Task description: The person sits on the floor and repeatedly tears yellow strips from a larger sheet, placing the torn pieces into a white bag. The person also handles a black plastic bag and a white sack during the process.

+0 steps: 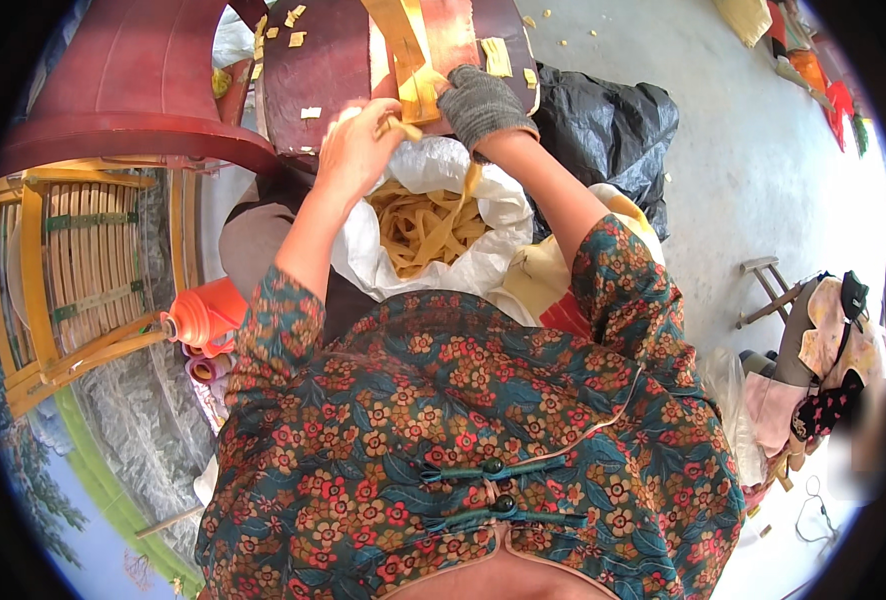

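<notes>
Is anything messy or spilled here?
Yes. Small yellow offcuts lie scattered over the dark red table and on the grey floor beyond it. The long strips are gathered in the white bag. Only the right hand wears a glove.

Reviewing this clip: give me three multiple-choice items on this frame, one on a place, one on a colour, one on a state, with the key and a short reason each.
1. Where does the white sack stand?
A. Below the hands, in front of the person
B. On the wooden stool
C. On the bamboo chair

2. What colour is the glove on the right hand?
A. Red
B. Grey
C. Yellow

3. How is the sack's mouth?
A. Tied shut
B. Open, with pale strips inside
C. Open and empty

Answers: 1 A, it sits under both forearms. 2 B, the knit glove is grey; the left hand is bare. 3 B, tan strips fill the open mouth.
</notes>
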Motion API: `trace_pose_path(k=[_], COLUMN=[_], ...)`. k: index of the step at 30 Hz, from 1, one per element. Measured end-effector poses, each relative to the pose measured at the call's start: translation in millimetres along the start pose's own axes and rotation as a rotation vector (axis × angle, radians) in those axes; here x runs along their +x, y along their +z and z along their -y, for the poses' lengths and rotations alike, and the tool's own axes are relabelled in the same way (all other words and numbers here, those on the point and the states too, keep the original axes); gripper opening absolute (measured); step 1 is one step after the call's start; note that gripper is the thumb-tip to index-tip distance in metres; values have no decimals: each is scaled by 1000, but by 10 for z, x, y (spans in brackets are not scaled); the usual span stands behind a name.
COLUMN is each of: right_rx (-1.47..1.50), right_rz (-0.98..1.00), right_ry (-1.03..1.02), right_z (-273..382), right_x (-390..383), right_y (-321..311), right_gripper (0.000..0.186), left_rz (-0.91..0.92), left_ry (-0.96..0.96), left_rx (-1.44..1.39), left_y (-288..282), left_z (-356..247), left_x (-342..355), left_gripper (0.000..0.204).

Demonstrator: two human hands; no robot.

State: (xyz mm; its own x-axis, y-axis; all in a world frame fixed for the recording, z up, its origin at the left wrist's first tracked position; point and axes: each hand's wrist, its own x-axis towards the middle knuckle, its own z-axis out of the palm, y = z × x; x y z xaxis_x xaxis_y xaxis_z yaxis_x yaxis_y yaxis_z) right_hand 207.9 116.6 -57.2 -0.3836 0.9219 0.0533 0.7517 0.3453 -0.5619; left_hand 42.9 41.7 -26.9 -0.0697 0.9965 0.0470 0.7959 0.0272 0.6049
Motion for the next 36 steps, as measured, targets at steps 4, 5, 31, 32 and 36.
trace_pose_path(k=[4, 5, 31, 32, 36], right_rx=[270, 180, 1670, 1903, 1403], right_rz=[-254, -220, 134, 282, 320], right_ry=[-341, -385, -54, 242, -121], right_z=[398, 450, 511, 681, 549], right_x=[-454, -549, -564, -669, -700], right_y=[-236, -200, -219, -511, -455], right_gripper=[24, 22, 18, 19, 22], left_rz=[293, 413, -308, -359, -315], left_ry=[-94, -281, 463, 505, 609], left_rx=[-555, -825, -62, -153, -195], left_y=[66, 81, -501, -477, -437], left_z=[84, 55, -731, -783, -719], left_x=[-308, -437, -506, -464, -320], left_gripper=[30, 26, 27, 30, 44])
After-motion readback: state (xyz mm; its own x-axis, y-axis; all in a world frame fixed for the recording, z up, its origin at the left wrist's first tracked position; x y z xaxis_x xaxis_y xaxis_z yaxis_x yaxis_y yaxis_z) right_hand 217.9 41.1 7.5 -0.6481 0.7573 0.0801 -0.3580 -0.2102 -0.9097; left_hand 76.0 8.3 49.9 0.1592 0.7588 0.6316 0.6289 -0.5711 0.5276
